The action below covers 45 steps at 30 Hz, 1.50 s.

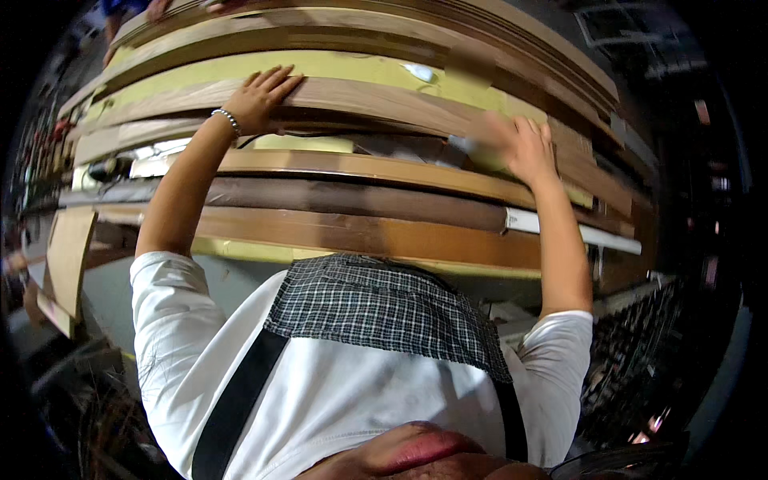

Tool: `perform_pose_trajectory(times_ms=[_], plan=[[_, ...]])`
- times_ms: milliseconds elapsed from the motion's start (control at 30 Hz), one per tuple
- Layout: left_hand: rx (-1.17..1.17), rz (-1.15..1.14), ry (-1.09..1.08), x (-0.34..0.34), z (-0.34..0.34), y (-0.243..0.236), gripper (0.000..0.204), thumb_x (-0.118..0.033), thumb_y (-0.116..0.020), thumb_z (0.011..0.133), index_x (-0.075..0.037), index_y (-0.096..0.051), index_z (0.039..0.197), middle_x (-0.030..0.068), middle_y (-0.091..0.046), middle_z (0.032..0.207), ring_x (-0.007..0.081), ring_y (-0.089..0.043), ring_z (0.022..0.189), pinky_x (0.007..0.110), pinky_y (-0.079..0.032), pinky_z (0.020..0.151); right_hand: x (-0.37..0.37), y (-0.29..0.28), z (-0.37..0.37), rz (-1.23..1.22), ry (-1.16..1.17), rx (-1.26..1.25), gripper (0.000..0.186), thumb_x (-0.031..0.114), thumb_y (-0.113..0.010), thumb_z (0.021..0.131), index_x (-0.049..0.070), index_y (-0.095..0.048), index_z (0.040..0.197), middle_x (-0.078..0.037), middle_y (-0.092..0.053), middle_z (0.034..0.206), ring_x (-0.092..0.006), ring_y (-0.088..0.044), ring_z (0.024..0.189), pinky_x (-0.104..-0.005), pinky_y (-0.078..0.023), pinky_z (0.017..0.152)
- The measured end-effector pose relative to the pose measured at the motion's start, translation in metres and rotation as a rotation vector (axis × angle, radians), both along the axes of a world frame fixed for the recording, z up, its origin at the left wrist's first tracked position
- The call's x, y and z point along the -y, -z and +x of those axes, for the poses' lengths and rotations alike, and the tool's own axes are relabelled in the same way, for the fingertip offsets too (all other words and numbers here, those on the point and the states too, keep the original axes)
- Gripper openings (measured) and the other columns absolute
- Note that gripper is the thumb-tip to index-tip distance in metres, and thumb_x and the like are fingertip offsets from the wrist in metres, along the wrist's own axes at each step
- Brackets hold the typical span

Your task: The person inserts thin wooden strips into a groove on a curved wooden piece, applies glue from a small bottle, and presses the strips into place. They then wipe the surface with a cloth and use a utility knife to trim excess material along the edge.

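A long light-wood plank (364,94) lies crosswise before me. My left hand (258,102), with a beaded bracelet at the wrist, spans it left of the middle, fingers over its far edge and thumb at its near side. My right hand (528,152) grips the same plank farther right, its fingers bent over the top. Blur hides the thumb side of that hand. A small pale bluish thing (458,143) shows beside the blur; whether my right hand touches it I cannot tell. Beyond the plank, a small white object (418,72) rests on a yellow surface (344,64).
Nearer me are a tan strip (352,166), a dark brown roll-like length (360,198), a brown board (320,228) and a white bar (584,232). More long boards (384,28) lie at the far side. Another person's hand (158,10) shows at the far left.
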<state>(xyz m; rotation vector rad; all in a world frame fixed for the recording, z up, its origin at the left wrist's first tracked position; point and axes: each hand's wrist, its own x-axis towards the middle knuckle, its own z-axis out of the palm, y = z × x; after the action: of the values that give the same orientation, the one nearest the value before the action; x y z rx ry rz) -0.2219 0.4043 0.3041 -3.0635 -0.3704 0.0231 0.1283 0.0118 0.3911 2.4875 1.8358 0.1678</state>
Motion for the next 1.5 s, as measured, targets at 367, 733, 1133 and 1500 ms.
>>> perform_pose_trajectory(times_ms=[367,733,1133,1500], plan=[[0.165,-0.026,0.027,-0.018,0.085,0.0,0.077,-0.015,-0.069,0.081,-0.03,-0.041,0.151,0.0091,-0.059,0.126,0.0317,-0.059,0.112,0.043,-0.05,0.095,-0.003,0.024,0.017,0.195,0.279,0.256,0.044,0.03,-0.065,0.089,0.008,-0.058,0.127,-0.009,-0.054,0.132,-0.0274,-0.046,0.129,-0.0501,-0.032,0.105],[0.176,-0.166,0.1,-0.004,0.089,-0.03,0.052,-0.025,-0.065,0.09,-0.029,-0.055,0.141,0.0095,-0.066,0.118,0.0327,-0.066,0.098,0.043,-0.055,0.082,-0.01,0.107,-0.003,-0.282,0.704,-0.538,0.052,0.054,-0.069,0.086,0.005,-0.072,0.101,-0.02,-0.071,0.1,-0.0338,-0.069,0.099,-0.0464,-0.053,0.087],[0.107,-0.209,0.092,0.02,0.089,-0.072,0.039,-0.038,-0.061,0.095,-0.024,-0.061,0.132,0.0101,-0.072,0.107,0.0335,-0.069,0.088,0.043,-0.055,0.075,0.033,0.02,-0.08,0.723,0.506,-0.954,0.019,0.014,-0.068,0.085,0.0,-0.059,0.094,-0.013,-0.067,0.08,-0.02,-0.066,0.075,-0.0352,-0.052,0.071],[0.078,-0.176,0.105,0.053,0.071,-0.093,0.053,-0.009,-0.067,0.082,-0.021,-0.061,0.133,0.0072,-0.068,0.121,0.0298,-0.068,0.103,0.039,-0.057,0.086,0.049,-0.054,-0.069,0.309,0.427,0.214,0.058,0.012,-0.071,0.076,0.012,-0.061,0.133,-0.007,-0.061,0.137,-0.0284,-0.055,0.102,-0.0476,-0.043,0.095]])
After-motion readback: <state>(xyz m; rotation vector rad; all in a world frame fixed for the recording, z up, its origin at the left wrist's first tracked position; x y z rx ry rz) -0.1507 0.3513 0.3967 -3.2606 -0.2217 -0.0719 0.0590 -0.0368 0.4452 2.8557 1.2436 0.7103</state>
